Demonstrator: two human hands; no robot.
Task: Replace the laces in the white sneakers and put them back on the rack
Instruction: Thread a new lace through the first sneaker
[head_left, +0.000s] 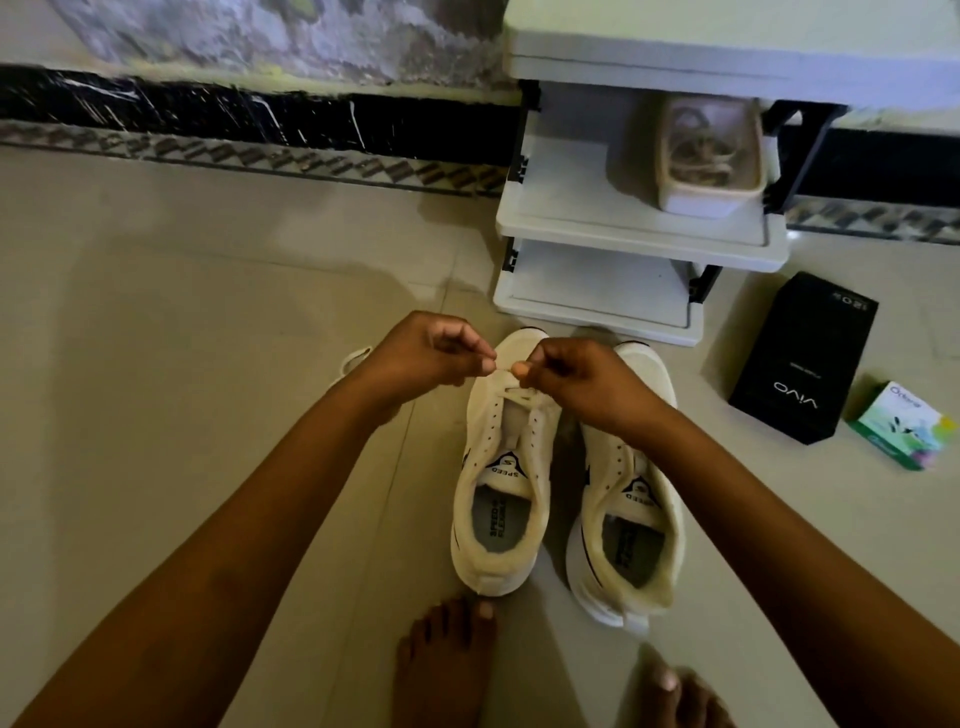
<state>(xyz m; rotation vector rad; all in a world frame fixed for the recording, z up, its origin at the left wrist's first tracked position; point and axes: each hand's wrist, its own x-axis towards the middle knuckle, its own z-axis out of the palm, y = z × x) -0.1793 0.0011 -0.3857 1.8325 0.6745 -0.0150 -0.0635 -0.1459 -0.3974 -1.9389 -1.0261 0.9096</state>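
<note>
White left sneaker (540, 467) and right sneaker (660, 499) side by side on floor, heels near, toes pointing away toward rack (597, 312), "SPEED" on tongues, left hand (426, 353) and right hand (576, 379) each pinching lace (511, 391) over left sneaker's front, black "vivo" box (800, 358) beside rack

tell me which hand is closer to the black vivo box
Right. The right hand pinches the lace above a sneaker, left of the black vivo box. The left hand pinches the same lace, farther from the box.
</note>
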